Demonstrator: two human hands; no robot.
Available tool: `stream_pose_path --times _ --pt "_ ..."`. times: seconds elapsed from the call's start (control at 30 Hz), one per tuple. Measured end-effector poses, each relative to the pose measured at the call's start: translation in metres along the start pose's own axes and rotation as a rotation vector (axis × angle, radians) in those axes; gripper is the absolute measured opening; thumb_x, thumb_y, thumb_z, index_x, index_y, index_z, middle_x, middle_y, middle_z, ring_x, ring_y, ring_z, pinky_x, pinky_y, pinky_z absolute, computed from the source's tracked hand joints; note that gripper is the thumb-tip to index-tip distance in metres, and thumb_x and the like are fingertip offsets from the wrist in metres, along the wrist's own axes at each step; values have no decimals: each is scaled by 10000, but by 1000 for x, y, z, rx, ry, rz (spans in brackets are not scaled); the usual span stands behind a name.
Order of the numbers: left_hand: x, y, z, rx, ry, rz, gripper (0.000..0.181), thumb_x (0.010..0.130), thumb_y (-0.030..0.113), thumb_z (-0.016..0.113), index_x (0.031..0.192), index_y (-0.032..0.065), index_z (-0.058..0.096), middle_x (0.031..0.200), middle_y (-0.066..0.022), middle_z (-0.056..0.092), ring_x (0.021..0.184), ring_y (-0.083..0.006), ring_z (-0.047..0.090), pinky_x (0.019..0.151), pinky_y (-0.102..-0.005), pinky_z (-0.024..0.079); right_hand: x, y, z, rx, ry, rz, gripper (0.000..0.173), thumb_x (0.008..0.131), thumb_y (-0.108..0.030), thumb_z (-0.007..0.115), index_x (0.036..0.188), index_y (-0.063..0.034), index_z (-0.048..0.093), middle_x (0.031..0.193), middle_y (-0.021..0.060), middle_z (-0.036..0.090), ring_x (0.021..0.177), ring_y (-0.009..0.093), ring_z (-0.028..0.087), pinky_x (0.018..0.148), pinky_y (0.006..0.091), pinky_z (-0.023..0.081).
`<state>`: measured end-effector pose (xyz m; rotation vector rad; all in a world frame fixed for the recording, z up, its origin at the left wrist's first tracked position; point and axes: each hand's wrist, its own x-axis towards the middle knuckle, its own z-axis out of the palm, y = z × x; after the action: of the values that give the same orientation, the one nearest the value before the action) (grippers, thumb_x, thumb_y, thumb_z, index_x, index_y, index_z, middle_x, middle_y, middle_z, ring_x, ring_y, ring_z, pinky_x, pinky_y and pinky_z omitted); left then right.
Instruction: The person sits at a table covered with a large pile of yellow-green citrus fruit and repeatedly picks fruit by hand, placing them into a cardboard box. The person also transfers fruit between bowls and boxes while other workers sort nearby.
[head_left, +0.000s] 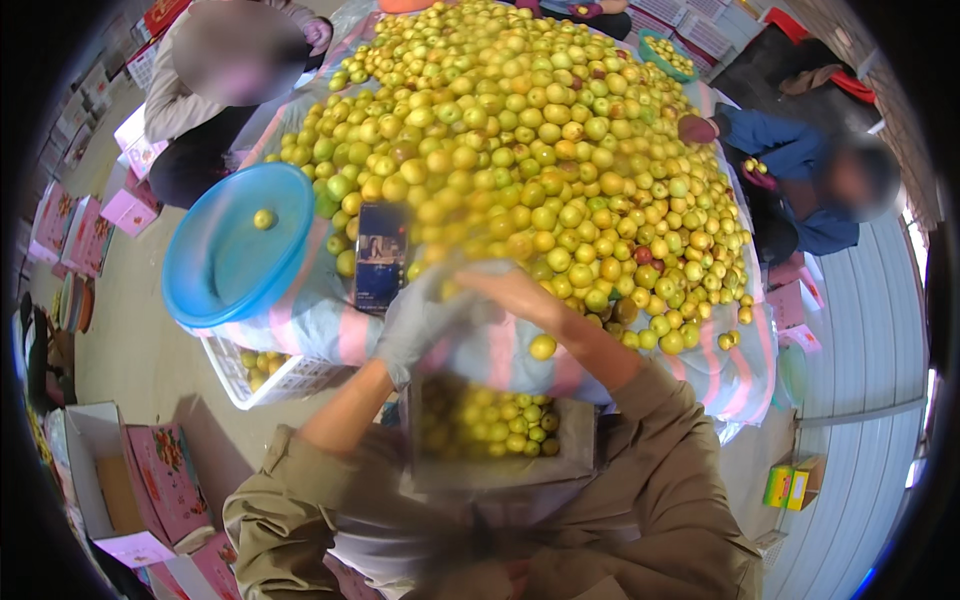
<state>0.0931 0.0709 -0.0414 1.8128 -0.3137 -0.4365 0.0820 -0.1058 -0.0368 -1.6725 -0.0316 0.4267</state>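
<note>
A big heap of yellow-green round fruits, looking like jujubes (517, 150), covers a table with a striped cloth (352, 337). My left hand (427, 315), in a pale glove, is at the near edge of the heap, beside a smartphone (380, 255) with a lit screen. Touching or overlapping it is my right hand (499, 289), apparently bare. A blurred yellow fruit shows between them; whether either hand grips it cannot be told. Below my hands, at my lap, an open box (577, 450) holds more of the fruits.
A blue plastic basin (300, 247) with one fruit stands at the table's left edge, above a white plastic crate (300, 379) of fruit. Co-workers sit at left (187, 105) and right (795, 165), another at the far edge. Pink cartons (169, 480) stand on the floor at left.
</note>
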Motion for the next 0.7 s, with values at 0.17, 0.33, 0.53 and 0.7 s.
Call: stream_pose_path --times 0.17,0.33,0.53,0.7 --pt "-1 -5 4 222 -18 141 387 790 172 714 1125 36 575 871 -106 650 850 -172 621 759 -288 490 30 11 -64 -134 470 -245 302 860 -330 604 1000 -65 643 805 27 646 741 112 587 678 261 464" --pt "2 -24 14 374 -25 209 430 814 164 631 1221 89 513 1091 -179 581 997 -343 585 840 -363 474 65 14 -155 -552 933 -491 408 888 -169 586 1254 -11 503 1209 109 551 1024 184 568 898 313 456" --pt "1 -10 19 344 -16 116 476 818 178 642 1259 109 477 1112 -185 589 1001 -331 598 842 -369 474 72 21 -128 -1115 1003 -517 494 777 -282 658 1141 22 519 1178 177 508 1062 326 515 906 408 418" --pt "5 0 22 356 -26 -2 491 828 188 640 1276 108 458 1053 -203 614 968 -334 615 825 -374 483 76 30 -108 -950 808 -499 557 832 -416 603 1228 -42 491 1264 168 483 1177 323 444 1001 398 342"
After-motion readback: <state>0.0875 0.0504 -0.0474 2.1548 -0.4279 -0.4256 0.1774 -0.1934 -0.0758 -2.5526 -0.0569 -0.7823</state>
